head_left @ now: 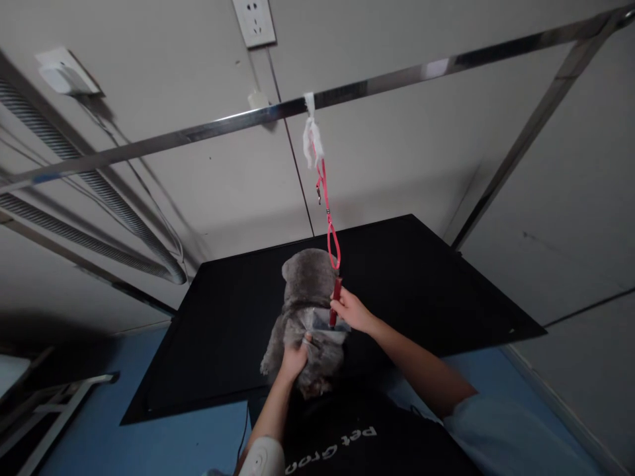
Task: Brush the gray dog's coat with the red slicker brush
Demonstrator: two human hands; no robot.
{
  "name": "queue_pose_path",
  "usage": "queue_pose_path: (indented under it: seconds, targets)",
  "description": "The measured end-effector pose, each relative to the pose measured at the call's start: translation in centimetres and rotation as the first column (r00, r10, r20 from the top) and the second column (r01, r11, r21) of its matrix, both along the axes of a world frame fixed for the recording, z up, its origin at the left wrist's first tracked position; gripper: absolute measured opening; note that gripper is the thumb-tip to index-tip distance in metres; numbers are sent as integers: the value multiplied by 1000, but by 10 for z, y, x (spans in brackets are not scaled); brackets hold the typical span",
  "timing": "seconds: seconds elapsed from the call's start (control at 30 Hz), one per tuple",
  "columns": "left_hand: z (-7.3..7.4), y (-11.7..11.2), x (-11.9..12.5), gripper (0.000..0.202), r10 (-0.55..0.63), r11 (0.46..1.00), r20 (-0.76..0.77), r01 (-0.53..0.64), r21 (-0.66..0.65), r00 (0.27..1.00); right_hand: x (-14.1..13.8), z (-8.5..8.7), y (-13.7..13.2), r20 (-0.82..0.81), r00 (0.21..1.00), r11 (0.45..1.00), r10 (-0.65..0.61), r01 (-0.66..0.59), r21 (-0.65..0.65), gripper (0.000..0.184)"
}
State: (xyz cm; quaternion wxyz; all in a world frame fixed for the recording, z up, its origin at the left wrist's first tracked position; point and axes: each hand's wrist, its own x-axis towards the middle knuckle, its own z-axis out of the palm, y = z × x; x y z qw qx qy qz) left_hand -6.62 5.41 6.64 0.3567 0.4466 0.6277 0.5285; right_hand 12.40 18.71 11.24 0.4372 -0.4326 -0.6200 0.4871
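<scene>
A small grey fluffy dog (303, 291) stands on a black table (411, 277), its back toward me. My left hand (294, 360) is closed on the fur at its rear. My right hand (348, 309) is closed on a red-handled tool (335, 301) held at the dog's back. A red leash (328, 218) hangs from a white cloth tie (311, 135) on the metal bar (198, 132) above and ends in a loop beside the dog's head.
A metal frame post (526, 132) slants up at the right of the table. Corrugated hoses (89, 178) run along the wall at left. A wall socket (254, 21) sits at the top. My black apron (357, 436) fills the bottom centre. The floor (124, 436) is blue.
</scene>
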Motion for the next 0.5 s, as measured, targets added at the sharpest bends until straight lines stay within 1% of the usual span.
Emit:
queue_pose_path:
  seconds: [0.03, 0.07, 0.13, 0.17, 0.23, 0.27, 0.3, 0.33, 0.37, 0.43, 0.47, 0.5]
  targets:
    - [-1, -2, 0, 35, -18, 1000, -64, 20, 24, 998, 6, -3, 0, -23, 999, 998, -34, 32, -54, 22]
    - [-3, -4, 1, 34, -32, 998, -131, 38, 45, 991, 13, -8, -2, -36, 993, 989, -117, 113, -93, 24]
    - [-8, -8, 2, 29, -69, 993, -263, 91, 73, 962, 27, -19, -11, -60, 946, 943, -319, 311, -122, 27]
    - [-10, -10, 3, 27, -100, 988, -318, 132, 81, 943, 34, -26, -19, -82, 928, 927, -363, 351, -134, 28]
    - [-15, -13, 3, 26, -162, 975, -389, 207, 76, 907, 47, -42, -38, -134, 932, 929, -337, 307, -205, 32]
    - [-17, -14, 3, 29, -176, 973, -404, 221, 67, 898, 52, -50, -48, -157, 933, 925, -324, 278, -259, 34]
    - [-18, -14, 2, 33, -163, 977, -407, 205, 62, 899, 58, -56, -56, -169, 931, 913, -324, 261, -313, 36]
    - [-20, -14, 1, 37, -135, 983, -404, 173, 59, 905, 64, -62, -63, -164, 923, 894, -348, 273, -356, 37]
    - [-22, -14, 0, 40, -99, 990, -398, 131, 54, 912, 70, -66, -69, -149, 900, 864, -410, 330, -380, 38]
    - [-24, -12, -3, 42, -36, 998, -382, 55, 40, 924, 77, -69, -77, -132, 819, 794, -558, 481, -371, 37]
    - [-25, -12, -4, 42, -17, 999, -375, 31, 32, 927, 76, -70, -81, -151, 797, 782, -584, 503, -368, 36]
    - [-26, -11, -5, 42, -5, 1000, -370, 14, 23, 929, 73, -71, -86, -186, 796, 789, -576, 482, -381, 35]
